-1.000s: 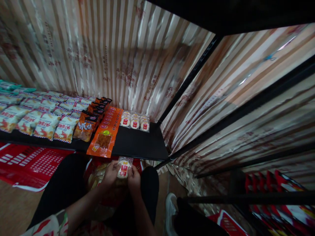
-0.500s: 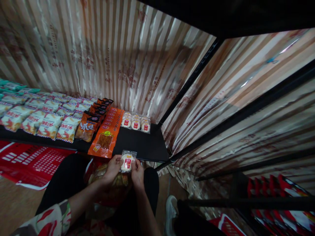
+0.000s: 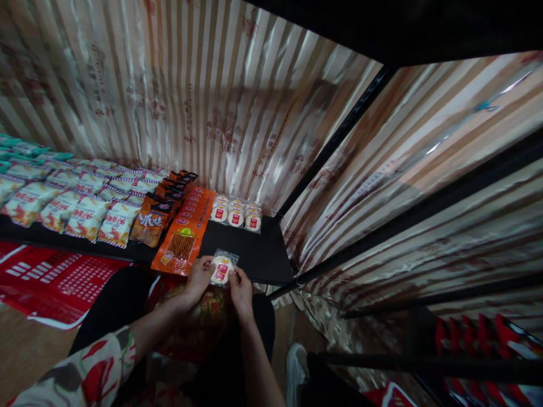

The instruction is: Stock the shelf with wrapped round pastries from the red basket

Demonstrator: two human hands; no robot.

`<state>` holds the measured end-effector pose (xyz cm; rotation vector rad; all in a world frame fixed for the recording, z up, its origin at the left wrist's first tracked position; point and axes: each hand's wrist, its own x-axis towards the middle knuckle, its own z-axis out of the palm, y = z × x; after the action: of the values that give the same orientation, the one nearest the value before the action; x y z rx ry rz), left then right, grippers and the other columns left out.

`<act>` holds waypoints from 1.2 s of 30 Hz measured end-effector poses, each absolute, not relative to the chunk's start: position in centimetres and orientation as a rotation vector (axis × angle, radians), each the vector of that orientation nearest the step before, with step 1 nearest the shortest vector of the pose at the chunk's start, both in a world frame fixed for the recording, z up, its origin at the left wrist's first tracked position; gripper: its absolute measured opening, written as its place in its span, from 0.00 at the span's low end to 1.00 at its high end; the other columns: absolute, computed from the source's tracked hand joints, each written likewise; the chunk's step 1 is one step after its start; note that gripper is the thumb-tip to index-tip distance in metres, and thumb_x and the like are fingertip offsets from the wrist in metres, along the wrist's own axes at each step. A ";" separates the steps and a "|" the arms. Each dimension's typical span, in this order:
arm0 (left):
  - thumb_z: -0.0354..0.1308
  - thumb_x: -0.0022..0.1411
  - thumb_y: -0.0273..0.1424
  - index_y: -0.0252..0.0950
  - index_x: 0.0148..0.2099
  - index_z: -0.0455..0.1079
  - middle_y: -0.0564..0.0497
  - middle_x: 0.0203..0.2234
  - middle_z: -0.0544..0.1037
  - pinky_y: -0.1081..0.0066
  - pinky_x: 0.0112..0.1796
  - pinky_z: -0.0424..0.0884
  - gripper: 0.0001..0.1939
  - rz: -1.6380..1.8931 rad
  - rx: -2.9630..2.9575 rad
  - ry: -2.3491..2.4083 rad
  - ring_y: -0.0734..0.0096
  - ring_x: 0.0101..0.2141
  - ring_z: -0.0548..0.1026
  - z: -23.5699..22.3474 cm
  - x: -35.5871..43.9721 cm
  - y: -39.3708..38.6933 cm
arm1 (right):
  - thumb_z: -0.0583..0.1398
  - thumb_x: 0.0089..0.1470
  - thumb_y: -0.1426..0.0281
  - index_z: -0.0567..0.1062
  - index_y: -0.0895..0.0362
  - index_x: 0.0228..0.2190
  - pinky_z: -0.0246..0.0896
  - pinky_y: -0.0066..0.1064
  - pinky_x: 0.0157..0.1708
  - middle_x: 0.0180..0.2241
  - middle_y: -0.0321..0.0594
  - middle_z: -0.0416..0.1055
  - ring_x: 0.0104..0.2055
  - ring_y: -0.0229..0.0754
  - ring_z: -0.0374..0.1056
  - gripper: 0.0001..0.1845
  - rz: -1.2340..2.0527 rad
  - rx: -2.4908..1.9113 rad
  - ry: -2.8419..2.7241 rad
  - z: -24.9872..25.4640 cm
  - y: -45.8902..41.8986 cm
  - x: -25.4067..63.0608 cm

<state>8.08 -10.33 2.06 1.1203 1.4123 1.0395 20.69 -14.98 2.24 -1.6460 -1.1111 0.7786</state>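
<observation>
Between my two hands is a round white rice cracker packet [image 3: 222,269] in clear wrap with a red label. My left hand [image 3: 199,278] pinches its left edge, and my right hand [image 3: 241,291] grips the right edge. The packet is tilted up over the front edge of the black shelf [image 3: 241,246]. Similar cracker packets [image 3: 236,213] stand in short rows at the back of that shelf. To their left lies a long orange snack bag [image 3: 183,233] with brown sticks showing through its window. Below my hands, a bag of wrapped snacks [image 3: 212,308] sits between my legs, partly hidden.
Brown snack bags [image 3: 150,219] and several white snack bags [image 3: 80,212] fill the shelf's left part. A red basket [image 3: 55,280] is under it. Black metal posts [image 3: 335,141] rise at right before a striped curtain [image 3: 169,85]. Red packets [image 3: 475,339] stand low at far right.
Both hands have moved slightly up and forward with the cracker packet, which now overlaps the shelf's front part more. The view has shifted a little; the packets on the shelf stay put.
</observation>
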 end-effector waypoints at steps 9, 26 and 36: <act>0.52 0.52 0.25 0.34 0.38 0.70 0.51 0.27 0.73 0.76 0.31 0.66 0.10 0.901 1.275 1.583 0.75 0.28 0.71 3.2 8.8 -8.5 | 0.55 0.47 0.65 0.75 0.57 0.36 0.62 0.26 0.32 0.30 0.39 0.74 0.31 0.39 0.68 0.16 0.673 -1.699 -1.128 1.5 -12.6 21.9; 0.52 0.49 0.20 0.32 0.43 0.71 0.44 0.38 0.76 0.72 0.42 0.64 0.17 0.879 1.410 1.570 0.67 0.41 0.72 2.8 9.6 -6.4 | 0.54 0.48 0.66 0.74 0.58 0.37 0.61 0.28 0.35 0.32 0.40 0.74 0.33 0.40 0.69 0.15 0.624 -1.829 -1.230 1.2 -8.5 22.5; 0.50 0.52 0.22 0.27 0.51 0.65 0.39 0.46 0.70 0.69 0.50 0.58 0.22 0.718 1.697 1.762 0.62 0.49 0.65 3.5 10.2 -6.3 | 0.54 0.49 0.67 0.74 0.58 0.38 0.60 0.28 0.36 0.34 0.41 0.74 0.35 0.41 0.69 0.15 0.636 -1.895 -1.244 1.5 -6.3 22.5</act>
<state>10.23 -6.27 3.51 1.6967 1.7624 0.7178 22.48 -6.29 1.46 -1.8954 -1.2443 0.6356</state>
